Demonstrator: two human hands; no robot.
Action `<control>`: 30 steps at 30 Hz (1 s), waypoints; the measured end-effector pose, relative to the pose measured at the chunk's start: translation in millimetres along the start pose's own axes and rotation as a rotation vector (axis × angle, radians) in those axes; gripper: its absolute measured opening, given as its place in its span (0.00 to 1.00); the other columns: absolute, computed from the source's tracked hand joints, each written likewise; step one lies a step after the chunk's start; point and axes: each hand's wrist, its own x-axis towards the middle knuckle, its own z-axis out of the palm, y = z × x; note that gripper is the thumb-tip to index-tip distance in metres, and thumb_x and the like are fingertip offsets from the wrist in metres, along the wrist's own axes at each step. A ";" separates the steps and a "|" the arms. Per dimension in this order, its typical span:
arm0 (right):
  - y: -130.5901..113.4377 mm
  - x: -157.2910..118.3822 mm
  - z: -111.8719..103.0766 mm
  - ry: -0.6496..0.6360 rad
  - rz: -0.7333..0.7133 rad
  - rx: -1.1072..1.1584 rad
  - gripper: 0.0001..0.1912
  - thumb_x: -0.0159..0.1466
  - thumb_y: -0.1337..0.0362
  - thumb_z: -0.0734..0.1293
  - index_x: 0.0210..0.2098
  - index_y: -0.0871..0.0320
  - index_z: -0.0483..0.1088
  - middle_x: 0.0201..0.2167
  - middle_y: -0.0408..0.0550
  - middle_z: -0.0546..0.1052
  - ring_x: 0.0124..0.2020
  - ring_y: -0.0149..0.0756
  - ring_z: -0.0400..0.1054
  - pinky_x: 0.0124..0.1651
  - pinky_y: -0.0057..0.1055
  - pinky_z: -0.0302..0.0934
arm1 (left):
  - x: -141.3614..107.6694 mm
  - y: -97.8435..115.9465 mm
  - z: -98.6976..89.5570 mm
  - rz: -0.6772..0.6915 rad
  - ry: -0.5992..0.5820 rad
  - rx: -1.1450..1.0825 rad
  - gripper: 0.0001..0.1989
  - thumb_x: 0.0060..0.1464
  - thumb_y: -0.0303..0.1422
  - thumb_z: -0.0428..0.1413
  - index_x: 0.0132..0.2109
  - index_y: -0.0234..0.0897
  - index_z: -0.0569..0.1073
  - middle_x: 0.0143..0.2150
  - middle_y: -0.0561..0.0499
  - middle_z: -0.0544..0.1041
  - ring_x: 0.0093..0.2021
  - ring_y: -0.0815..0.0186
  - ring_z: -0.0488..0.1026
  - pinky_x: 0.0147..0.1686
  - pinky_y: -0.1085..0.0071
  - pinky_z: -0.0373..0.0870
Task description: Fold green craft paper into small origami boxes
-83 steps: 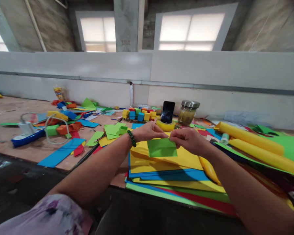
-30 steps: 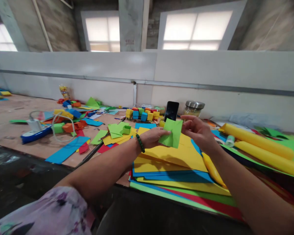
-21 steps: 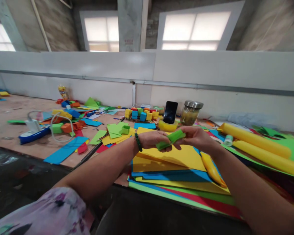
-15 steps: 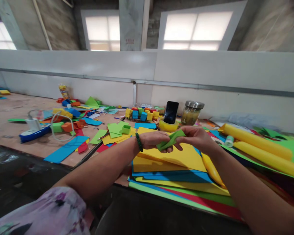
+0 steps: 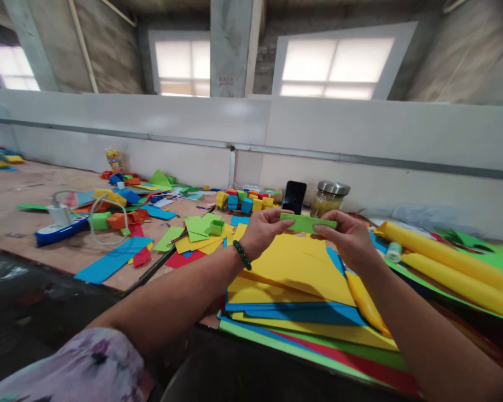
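Observation:
A narrow strip of folded green paper (image 5: 307,223) is stretched level between my two hands. My left hand (image 5: 266,231) pinches its left end between thumb and fingers; a dark green bead bracelet circles that wrist. At the strip's right end, my right hand (image 5: 347,234) grips it the same way. Beneath the hands lies a stack of yellow paper sheets (image 5: 293,262), with blue, green and red sheets under it. Left of the stack sits a small open green paper box (image 5: 217,227) on loose green and yellow pieces.
Behind the hands stand a phone (image 5: 294,195) and a lidded glass jar (image 5: 331,199). Several coloured paper cubes (image 5: 246,204) sit left of them. Rolled yellow sheets (image 5: 444,262) lie at right. A power strip (image 5: 61,230) with a white cable rests at left.
Both hands have risen slightly. The green paper, tilted before, is now a level strip held by its two ends, and my left hand has gone from flat fingers to a pinch.

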 end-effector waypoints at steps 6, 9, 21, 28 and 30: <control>-0.5 -2.4 -2.1 -0.041 -0.061 -0.130 0.12 0.48 0.55 0.76 0.27 0.55 0.75 0.24 0.42 0.75 0.26 0.33 0.68 0.31 0.31 0.64 | -4.2 1.8 2.8 0.083 -0.051 0.027 0.18 0.34 0.36 0.69 0.35 0.30 0.78 0.28 0.52 0.78 0.30 0.71 0.73 0.36 0.72 0.71; -1.7 -2.7 -1.6 -0.004 -0.081 -0.163 0.12 0.48 0.55 0.76 0.23 0.55 0.75 0.22 0.42 0.74 0.24 0.32 0.66 0.28 0.31 0.61 | -6.4 2.2 3.7 0.100 -0.041 0.047 0.20 0.35 0.36 0.69 0.37 0.31 0.78 0.27 0.52 0.77 0.29 0.71 0.73 0.35 0.73 0.70; -1.2 -6.4 14.6 0.046 -0.036 0.119 0.14 0.44 0.51 0.77 0.23 0.52 0.75 0.19 0.42 0.73 0.22 0.33 0.66 0.29 0.34 0.63 | -21.6 6.0 15.9 0.170 -0.095 -0.015 0.17 0.42 0.40 0.66 0.39 0.34 0.80 0.37 0.49 0.80 0.38 0.68 0.73 0.45 0.68 0.69; 2.3 -7.2 13.4 0.004 -0.057 0.100 0.10 0.47 0.53 0.76 0.23 0.50 0.76 0.20 0.41 0.74 0.23 0.32 0.65 0.29 0.33 0.62 | -22.3 5.7 15.9 0.236 -0.055 0.050 0.15 0.44 0.41 0.64 0.36 0.35 0.81 0.32 0.50 0.79 0.33 0.70 0.71 0.37 0.72 0.68; 1.7 -6.6 12.5 0.013 -0.058 0.078 0.11 0.46 0.53 0.76 0.23 0.50 0.76 0.20 0.42 0.74 0.24 0.33 0.65 0.30 0.34 0.62 | -23.2 6.6 15.9 0.252 -0.048 0.077 0.16 0.44 0.43 0.64 0.36 0.34 0.81 0.32 0.50 0.79 0.33 0.69 0.71 0.37 0.72 0.68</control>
